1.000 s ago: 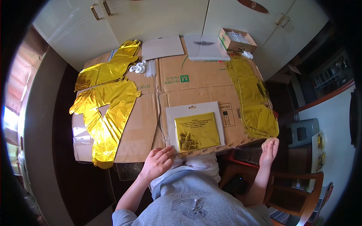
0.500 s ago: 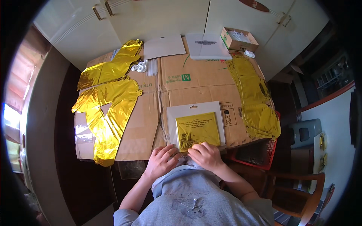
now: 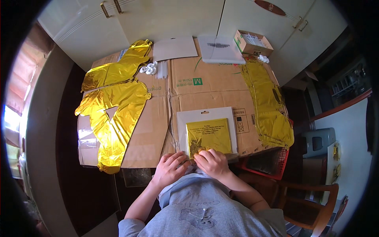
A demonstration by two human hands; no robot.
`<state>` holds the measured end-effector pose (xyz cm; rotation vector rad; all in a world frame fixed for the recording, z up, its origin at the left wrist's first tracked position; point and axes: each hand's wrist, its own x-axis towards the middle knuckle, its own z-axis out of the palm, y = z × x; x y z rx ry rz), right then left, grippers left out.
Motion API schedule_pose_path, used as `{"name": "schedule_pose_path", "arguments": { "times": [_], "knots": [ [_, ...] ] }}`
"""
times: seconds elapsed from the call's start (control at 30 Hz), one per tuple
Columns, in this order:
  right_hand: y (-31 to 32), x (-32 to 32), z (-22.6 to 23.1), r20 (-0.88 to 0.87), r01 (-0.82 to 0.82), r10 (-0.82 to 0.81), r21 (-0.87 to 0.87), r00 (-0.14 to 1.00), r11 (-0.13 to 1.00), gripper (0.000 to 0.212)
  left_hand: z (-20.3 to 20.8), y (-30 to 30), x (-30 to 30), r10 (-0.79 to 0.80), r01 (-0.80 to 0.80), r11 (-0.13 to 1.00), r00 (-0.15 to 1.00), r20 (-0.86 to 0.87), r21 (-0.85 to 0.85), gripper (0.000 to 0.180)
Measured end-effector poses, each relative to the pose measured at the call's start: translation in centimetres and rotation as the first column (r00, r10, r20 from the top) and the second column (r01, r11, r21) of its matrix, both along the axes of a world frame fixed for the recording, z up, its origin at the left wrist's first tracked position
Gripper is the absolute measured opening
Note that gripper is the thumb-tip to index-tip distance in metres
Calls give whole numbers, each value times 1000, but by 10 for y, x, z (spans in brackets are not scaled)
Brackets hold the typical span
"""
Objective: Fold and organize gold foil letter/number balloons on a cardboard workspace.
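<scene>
A white backing card (image 3: pixel 182 122) with a hang slot at its top lies at the table's near edge. On it sits a folded gold foil balloon (image 3: pixel 213 138) under clear film with small dark print. My left hand (image 3: pixel 172 168) is closed, its curled fingers at the near left corner of this packet. Closer to the middle, my right hand (image 3: pixel 213 162) pinches the packet's near edge, below the gold foil. The fingertips of both hands are close together, and what lies right under them is partly hidden.
Flat gold foil balloons (image 3: pixel 118 114) cover the table's left side, another gold foil stack (image 3: pixel 266 104) its right. White ribbon rolls (image 3: pixel 149 68) lie beside pale straws (image 3: pixel 162 70). At the back are a grey card (image 3: pixel 175 49), clear bags (image 3: pixel 221 51) and a small box (image 3: pixel 258 48). A red crate (image 3: pixel 281 164) stands below right.
Both hands stay at the packet's near edge, the right fingers shifting slightly leftward. The whole scene has moved a little in the picture with the head.
</scene>
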<state>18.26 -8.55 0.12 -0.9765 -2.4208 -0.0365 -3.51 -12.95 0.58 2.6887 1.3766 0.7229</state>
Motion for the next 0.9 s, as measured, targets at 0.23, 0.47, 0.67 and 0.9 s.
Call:
{"name": "schedule_pose_path", "arguments": {
  "times": [0.23, 0.47, 0.67, 0.9],
  "knots": [
    [3, 23, 14, 64, -14, 18, -57, 998, 998, 35, 0, 0, 0, 2, -2, 1000, 1000, 3, 26, 25],
    [14, 107, 30, 254, -38, 73, -140, 965, 989, 64, -5, -1, 1, 14, -16, 998, 999, 46, 56, 19],
    [11, 126, 11, 209, 14, 0, -64, 978, 998, 54, -7, -2, 7, 58, -67, 995, 993, 106, 74, 14],
    [3, 119, -8, -54, 55, -55, 2, 997, 998, 33, -12, -6, 7, 118, -130, 988, 985, 129, 85, 14]
  ]
}}
